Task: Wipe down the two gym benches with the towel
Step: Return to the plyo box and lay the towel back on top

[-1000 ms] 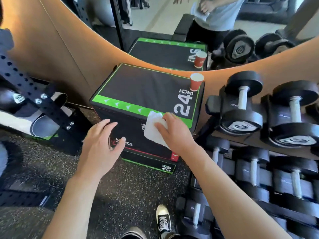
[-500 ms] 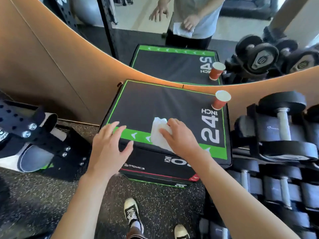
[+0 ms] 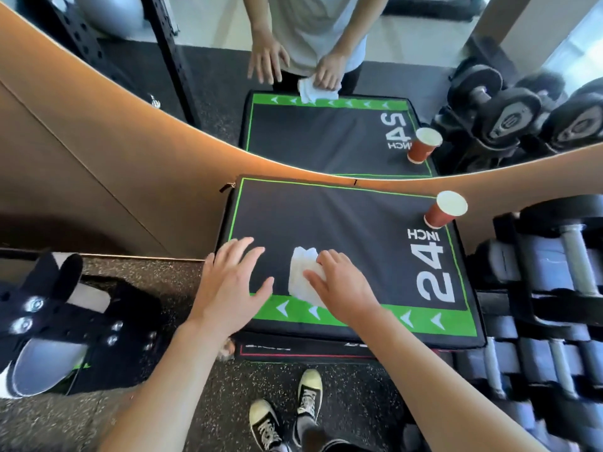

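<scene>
By the right hand (image 3: 342,285) a folded white cloth towel (image 3: 303,277) is pressed flat near the front edge of the black, green-bordered padded table (image 3: 342,223), the left hand (image 3: 228,282) spread empty beside it; the red paper cup (image 3: 445,210) could be toppled by a wide sweep.
</scene>
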Tool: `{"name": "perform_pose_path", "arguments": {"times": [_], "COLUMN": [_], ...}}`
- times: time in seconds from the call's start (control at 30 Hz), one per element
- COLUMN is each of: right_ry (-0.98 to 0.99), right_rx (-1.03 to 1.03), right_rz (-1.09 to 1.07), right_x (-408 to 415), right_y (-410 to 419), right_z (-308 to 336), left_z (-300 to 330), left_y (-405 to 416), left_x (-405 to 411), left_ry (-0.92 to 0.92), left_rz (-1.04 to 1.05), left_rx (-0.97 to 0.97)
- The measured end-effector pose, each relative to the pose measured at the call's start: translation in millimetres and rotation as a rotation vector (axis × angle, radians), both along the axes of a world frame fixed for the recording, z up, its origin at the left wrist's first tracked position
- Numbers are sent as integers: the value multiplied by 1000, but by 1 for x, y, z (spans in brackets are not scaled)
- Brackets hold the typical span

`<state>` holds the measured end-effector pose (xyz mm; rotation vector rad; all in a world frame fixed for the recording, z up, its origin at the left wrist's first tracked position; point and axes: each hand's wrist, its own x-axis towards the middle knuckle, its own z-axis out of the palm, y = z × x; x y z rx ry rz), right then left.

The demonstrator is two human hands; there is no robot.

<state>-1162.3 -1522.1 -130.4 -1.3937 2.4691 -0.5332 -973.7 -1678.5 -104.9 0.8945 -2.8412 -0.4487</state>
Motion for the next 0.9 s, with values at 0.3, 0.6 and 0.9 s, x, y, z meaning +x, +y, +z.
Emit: {"name": "perform_pose_path", "arguments": {"times": [0.3,0.6,0.9], "right_ry": [2,-184,-304], "right_rx": [132,10,52], "right_rz": [128,-15,-299], "right_x": [-11,-35,-25], "right_y": [-16,24,34], "right_z": [-49,-49,-53], "left_z": [-41,-52,-61], "left_y": [10,36,40], "left_x": [-16,-30,-48], "left_ry": [-106,59,-35], "left_rz": [-18,-110,-360], "left_rx": [59,84,54]}}
